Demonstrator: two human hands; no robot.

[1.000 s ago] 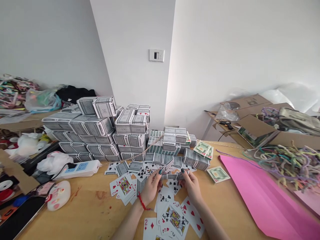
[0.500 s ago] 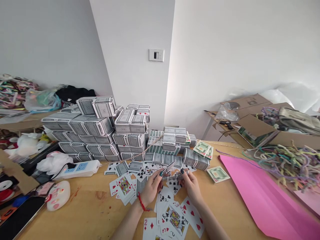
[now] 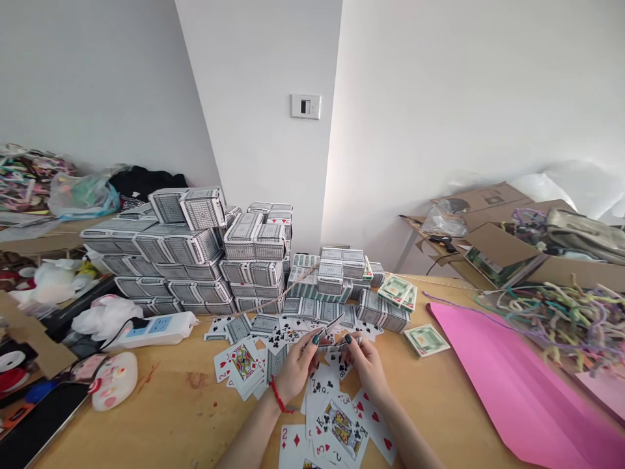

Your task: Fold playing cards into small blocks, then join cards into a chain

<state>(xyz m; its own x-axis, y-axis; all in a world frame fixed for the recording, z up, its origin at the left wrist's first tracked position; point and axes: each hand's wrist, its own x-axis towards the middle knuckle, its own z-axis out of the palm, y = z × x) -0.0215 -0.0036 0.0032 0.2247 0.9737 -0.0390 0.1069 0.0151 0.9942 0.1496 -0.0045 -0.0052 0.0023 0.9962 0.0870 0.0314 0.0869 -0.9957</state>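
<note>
Above the scattered cards, my left hand pinches a playing card between thumb and fingers, seen nearly edge-on. A red string bracelet circles that wrist. Close to its right, my right hand also pinches a playing card, thumb on top; most of this card is hidden by the fingers. Beneath the hands lie loose face-up cards, among them a king of clubs, a two of diamonds and a heart card. More cards, some face down, spread left of my left hand.
Stacked card packs stand along the table's back. Green card boxes sit to the right, beside a pink sheet. A white power strip, a decorated white object and a phone lie left. Tangled yarn covers the far right.
My right hand has shifted slightly left, closer to my left hand, with its thumb moving inward. My left hand and the loose cards stay nearly the same.
</note>
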